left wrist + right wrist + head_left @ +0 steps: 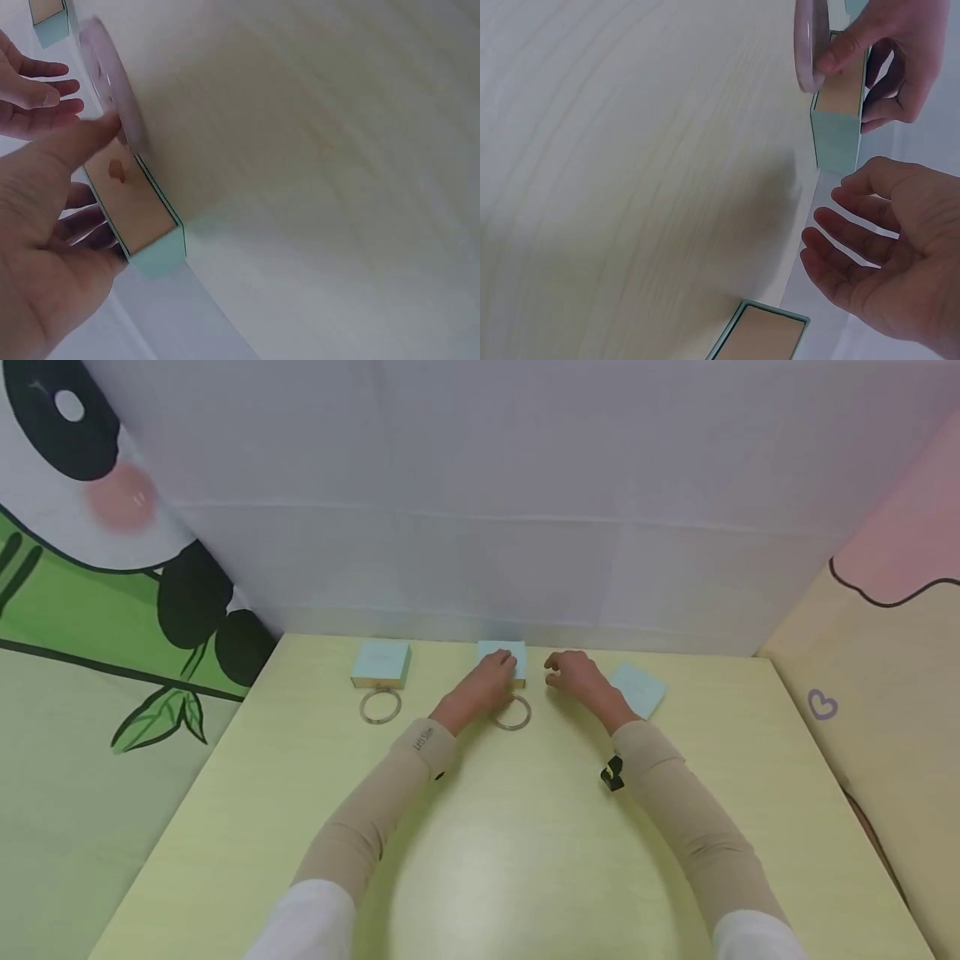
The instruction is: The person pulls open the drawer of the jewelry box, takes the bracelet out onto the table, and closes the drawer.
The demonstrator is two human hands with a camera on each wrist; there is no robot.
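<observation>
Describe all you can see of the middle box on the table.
The middle box is a rectangular block, perhaps cardboard. Its top and end are pale blue-green; its tan front has a thin rim and a brownish mark. It looks closed and sits near the back edge of the table. The left hand holds it, fingers behind and thumb at the front. A pale ring is right before it; whether they touch is unclear.

Pale-blue boxes [486, 649], beige sleeves [352, 835], pale-yellow table [517, 852]
</observation>
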